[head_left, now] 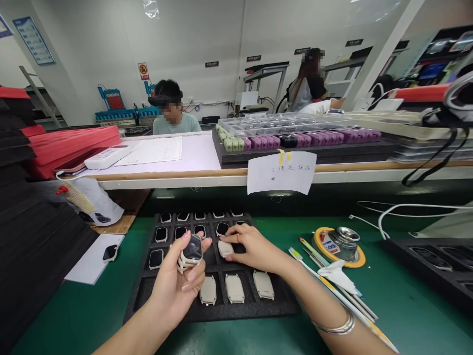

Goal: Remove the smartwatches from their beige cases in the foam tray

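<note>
My left hand point(181, 283) is closed around a smartwatch body point(192, 248) with a dark glass face and a pale rim. Under it shows another pale edge, perhaps a second watch body. Over the black foam tray point(148, 291), my right hand point(253, 246) pinches a pale watch body point(225, 249) between thumb and fingers, at one of the compartments. Three cream watch bodies, one a watch back point(234, 288), lie face down in the front row. Farther back, several watches point(155, 259) rest with dark screens up.
Right of the tray lie a toothbrush point(295, 254), tweezers, a white tissue point(338, 276) and a glass bottle point(343, 244) on a tape roll. One watch point(110, 253) sits on white paper at left. Stacked black foam point(33, 231) and a shelf edge point(177, 181) border the bench.
</note>
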The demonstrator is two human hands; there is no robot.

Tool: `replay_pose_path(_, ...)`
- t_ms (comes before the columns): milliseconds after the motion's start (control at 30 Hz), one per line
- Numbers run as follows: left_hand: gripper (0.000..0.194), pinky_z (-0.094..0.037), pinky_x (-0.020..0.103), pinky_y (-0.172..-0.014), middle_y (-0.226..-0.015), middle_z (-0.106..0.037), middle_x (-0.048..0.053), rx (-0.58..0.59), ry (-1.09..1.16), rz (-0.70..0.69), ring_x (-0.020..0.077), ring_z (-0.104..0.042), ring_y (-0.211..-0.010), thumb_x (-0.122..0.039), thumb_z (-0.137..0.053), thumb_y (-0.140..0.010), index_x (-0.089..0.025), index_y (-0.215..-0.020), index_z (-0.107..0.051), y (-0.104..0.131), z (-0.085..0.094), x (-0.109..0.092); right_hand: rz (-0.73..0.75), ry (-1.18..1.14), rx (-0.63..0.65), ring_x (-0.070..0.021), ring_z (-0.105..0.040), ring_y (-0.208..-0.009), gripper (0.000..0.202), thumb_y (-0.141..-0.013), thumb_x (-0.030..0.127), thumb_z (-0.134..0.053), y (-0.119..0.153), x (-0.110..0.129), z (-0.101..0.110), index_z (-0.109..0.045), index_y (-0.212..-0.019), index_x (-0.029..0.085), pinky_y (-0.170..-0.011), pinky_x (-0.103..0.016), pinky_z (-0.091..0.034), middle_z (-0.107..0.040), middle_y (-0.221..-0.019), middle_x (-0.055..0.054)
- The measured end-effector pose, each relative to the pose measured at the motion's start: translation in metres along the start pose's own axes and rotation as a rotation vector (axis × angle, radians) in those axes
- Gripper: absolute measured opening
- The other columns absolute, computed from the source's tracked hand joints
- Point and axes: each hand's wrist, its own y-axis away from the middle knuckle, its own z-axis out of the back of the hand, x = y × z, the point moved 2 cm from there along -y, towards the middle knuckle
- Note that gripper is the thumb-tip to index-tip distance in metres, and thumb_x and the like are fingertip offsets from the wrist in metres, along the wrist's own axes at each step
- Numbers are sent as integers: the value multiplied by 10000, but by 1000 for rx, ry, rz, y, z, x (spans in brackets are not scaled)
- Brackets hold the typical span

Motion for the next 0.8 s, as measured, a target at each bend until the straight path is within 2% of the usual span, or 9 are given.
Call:
replay_pose_path(100, 188, -387, 117, -373, -960, -718, 102, 4, -20, -17, 34, -486, -467, -219, -598, -920, -109, -1066, -640, 0, -1, 2, 19, -44, -42, -269, -659, -1034, 219, -856, 258, -705, 3, 15, 14, -753, -1070, 254, -920, -466, -526, -706, -1094, -75)
replay_pose_path(233, 335, -364, 117, -373, -859, -688, 103, 98, -13, 70, 45, -489, -488, -400, -606, -918, -91, -1033, -668, -1, 0, 7, 82, -142, -202, -216, -643, -1077, 248, -979, 285, -530, 12, 53, 32, -643, -1193, 232, -938, -398, -525, -688, -1132, -83)
replay_pose_path(300, 373, -318, 113, -346, -796, -672, 87, 98, -37, 117, 33, -470, -445, -448, -605, -908, -84, -939, -678, -2, 2, 11, 186, -228, -274, -233, -640, -1098, 307, -904, 351, -659, 18, 72, 35, -601, -1179, 228, -927, -384, -538, -674, -1161, -98)
replay_pose_path(400, 366, -271, 101, -334, -698, -639, 47, 70, -46, 178, 25, -465, -408, -453, -623, -892, -93, -838, -664, -2, 6, 18, 277, -219, -250, -239, -637, -1115, 275, -813, 304, -770, 25, 91, 31, -609, -1024, 232, -945, -379, -536, -656, -1198, -99)
replay_pose_path(533, 339, -242, 93, -342, -598, -605, 13, 126, -13, 209, 28, -468, -393, -440, -652, -877, -110, -801, -655, -1, 8, 25, 318, -216, -279, -225, -655, -1050, 96, -848, 191, -699, 28, 101, 30, -613, -865, 230, -917, -376, -546, -685, -1115, -80)
replay_pose_path(700, 374, -232, 96, -362, -537, -576, 7, 189, -40, 195, 25, -455, -397, -460, -676, -855, -96, -773, -657, 0, 7, 26, 341, -239, -362, -220, -657, -1004, 93, -845, 127, -660, 28, 103, 32, -649, -829, 218, -879, -371, -556, -691, -1076, -81)
replay_pose_path(800, 357, -220, 109, -365, -613, -615, 21, 198, -67, 187, 25, -461, -401, -454, -715, -819, -102, -800, -659, 1, 8, 26, 284, -330, -460, -199, -678, -892, 88, -862, 144, -665, 28, 101, 34, -665, -818, 220, -787, -332, -576, -714, -926, -57)
